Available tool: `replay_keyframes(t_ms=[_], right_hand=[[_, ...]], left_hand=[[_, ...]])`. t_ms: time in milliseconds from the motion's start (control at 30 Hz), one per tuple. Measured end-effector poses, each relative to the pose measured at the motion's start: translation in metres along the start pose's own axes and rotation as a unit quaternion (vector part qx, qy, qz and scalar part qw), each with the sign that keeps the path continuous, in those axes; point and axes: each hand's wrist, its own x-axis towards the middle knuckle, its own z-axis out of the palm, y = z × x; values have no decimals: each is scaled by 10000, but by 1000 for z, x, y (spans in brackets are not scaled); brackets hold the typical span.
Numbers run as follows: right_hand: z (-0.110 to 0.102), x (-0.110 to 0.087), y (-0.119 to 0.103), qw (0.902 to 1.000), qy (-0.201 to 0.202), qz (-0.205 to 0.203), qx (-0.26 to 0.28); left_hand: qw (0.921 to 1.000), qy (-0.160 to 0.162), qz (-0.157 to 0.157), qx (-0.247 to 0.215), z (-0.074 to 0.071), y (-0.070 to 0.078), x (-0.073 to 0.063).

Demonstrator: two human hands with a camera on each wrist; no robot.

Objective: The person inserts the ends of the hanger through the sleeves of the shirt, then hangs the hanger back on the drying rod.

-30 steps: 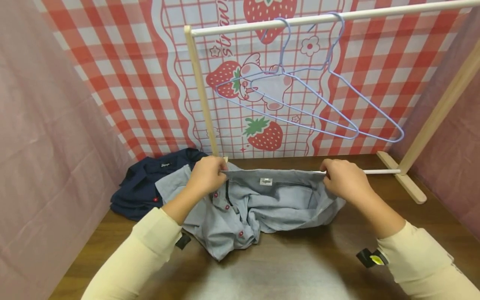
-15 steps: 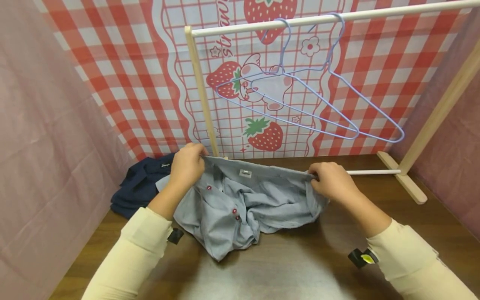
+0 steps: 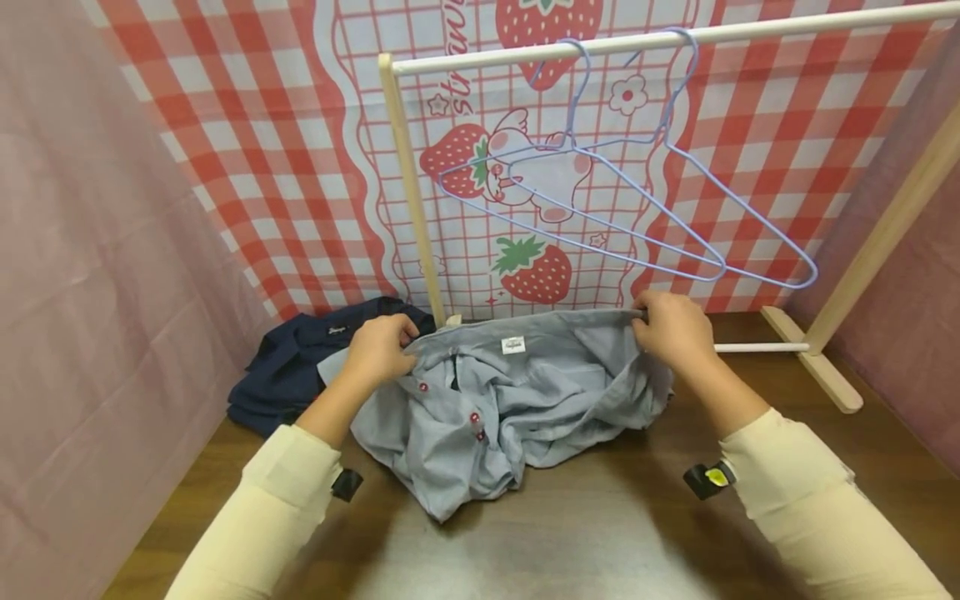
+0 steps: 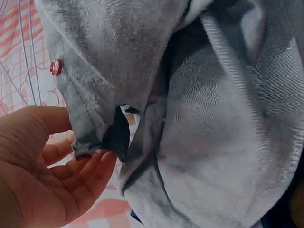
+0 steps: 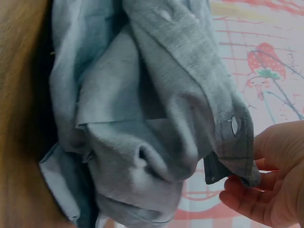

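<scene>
A grey-blue shirt (image 3: 570, 400) with red buttons lies crumpled on the table, its upper edge stretched between my two hands. Inside that edge, a small white label (image 3: 513, 345) faces me. My left hand (image 3: 378, 350) pinches the left end of the edge; in the left wrist view, a red button (image 4: 56, 67) sits above those fingers. The right end is pinched by my right hand (image 3: 675, 333) and raised slightly higher. A buttonhole (image 5: 234, 125) shows close to the right fingertips in the right wrist view.
A folded navy garment (image 3: 281, 375) lies behind the shirt at left. Two lilac wire hangers (image 3: 637, 190) hang from the white rail (image 3: 750, 32) of a wooden rack, whose foot (image 3: 813, 362) stands at right. Pink cloth (image 3: 97, 275) borders the left side.
My left hand has shifted left, rising and then lowering again. The right hand first moved left, then went up, lifting its end of the shirt. Both keep their hold.
</scene>
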Motion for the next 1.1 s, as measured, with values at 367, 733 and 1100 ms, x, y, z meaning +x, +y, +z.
replay_keyframes(t_ms=[367,733,1100], right_hand=[[17,-3,19,9982,-527,-125,272],[5,-10,23,9979,-403,-449,234],[-31,-41,19,9957,-317,-798,336]], left_hand=[[9976,269,-89,-629,-1,-10,-10],[9916,677,-206,-1083,-7,-3,-13],[9882,753,-330,-1292,-7,-2,-18]])
